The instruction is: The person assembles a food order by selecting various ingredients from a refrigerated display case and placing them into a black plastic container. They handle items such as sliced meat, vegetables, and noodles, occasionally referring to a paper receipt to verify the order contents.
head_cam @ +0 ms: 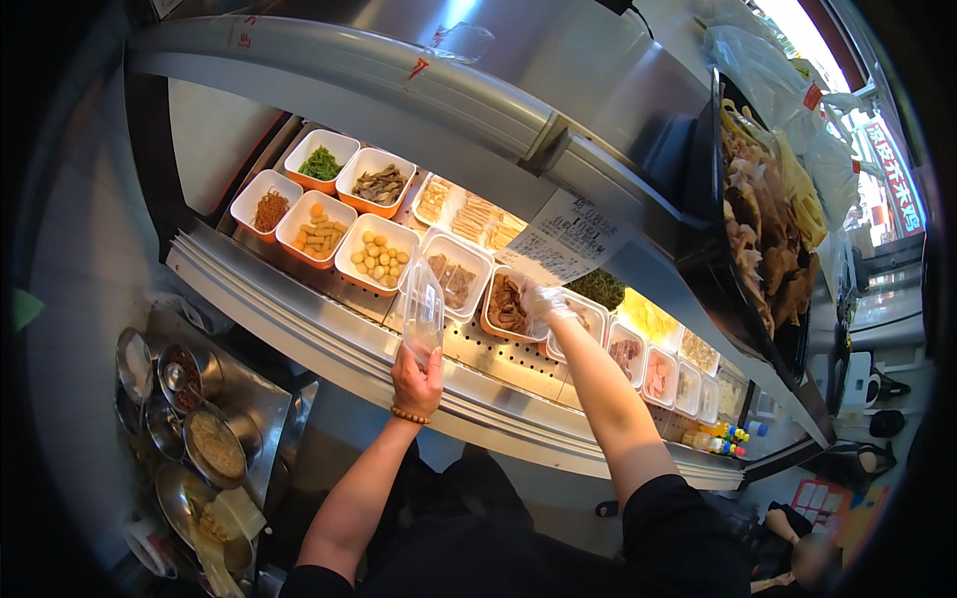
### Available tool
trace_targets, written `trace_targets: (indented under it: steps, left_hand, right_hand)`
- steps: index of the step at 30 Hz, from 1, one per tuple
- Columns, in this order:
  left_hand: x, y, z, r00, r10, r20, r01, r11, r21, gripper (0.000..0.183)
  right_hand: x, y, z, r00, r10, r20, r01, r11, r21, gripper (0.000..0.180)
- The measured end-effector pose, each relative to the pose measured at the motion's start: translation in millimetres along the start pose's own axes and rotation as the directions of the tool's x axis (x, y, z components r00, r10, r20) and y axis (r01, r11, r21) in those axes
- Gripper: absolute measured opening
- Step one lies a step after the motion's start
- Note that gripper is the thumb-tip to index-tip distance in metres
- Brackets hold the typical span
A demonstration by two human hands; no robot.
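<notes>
My left hand (419,380), bare with a beaded bracelet, grips the lower end of a clear plastic lid or shallow container (425,310), tilted upright at the front of a lit food display case. My right hand (544,303), in a thin clear glove, reaches into the case at the edge of a white tub of brown sliced meat (508,305). Its fingertips are partly hidden under a hanging printed slip (561,238), so what they touch is unclear. Between my hands is a tub of pale brown pieces (453,275). Left of it stands a tub of small round eggs (378,259).
The case's metal front ledge (336,321) runs below my hands. A black tray of cooked meat (770,224) stands high at right. Metal bowls (215,447) sit on a lower-left counter. Small bottles (718,441) stand at the case's right end. Another person (792,546) is at lower right.
</notes>
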State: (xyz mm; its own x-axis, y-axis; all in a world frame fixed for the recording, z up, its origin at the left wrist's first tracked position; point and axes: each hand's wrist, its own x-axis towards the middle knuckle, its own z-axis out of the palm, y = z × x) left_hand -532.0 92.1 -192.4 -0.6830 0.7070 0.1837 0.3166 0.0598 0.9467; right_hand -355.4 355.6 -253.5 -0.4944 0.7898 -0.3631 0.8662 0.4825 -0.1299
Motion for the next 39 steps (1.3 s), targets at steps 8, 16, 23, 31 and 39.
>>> trace_targets:
  steps: [8, 16, 23, 31, 39]
  left_hand:
    - [0, 4, 1, 0.999, 0.048, -0.008, -0.048, 0.999, 0.022, 0.016]
    - [-1, 0, -2, 0.999, 0.017, 0.029, -0.017, 0.999, 0.034, 0.018]
    - [-2, 0, -7, 1.0, 0.019, -0.01, -0.018, 0.998, 0.057, 0.016]
    - [0, 2, -1, 0.999, 0.036, 0.021, -0.037, 0.998, 0.053, 0.016]
    - [-1, -3, -2, 0.996, 0.091, -0.013, -0.09, 0.995, 0.052, 0.017]
  right_hand:
    - [-34, 58, -16, 0.994, 0.073, -0.081, -0.019, 0.85, 0.526, 0.029]
    - [-19, 44, -4, 0.997, -0.06, 0.049, 0.038, 0.926, 0.375, 0.028]
    - [1, -24, -12, 0.878, -0.066, 0.473, 0.294, 0.855, -0.427, 0.03]
    - [21, 39, 23, 0.913, -0.254, 0.32, 0.319, 0.933, -0.168, 0.016]
    - [-1, 64, -1, 0.944, -0.071, 0.321, -0.152, 0.772, 0.617, 0.009]
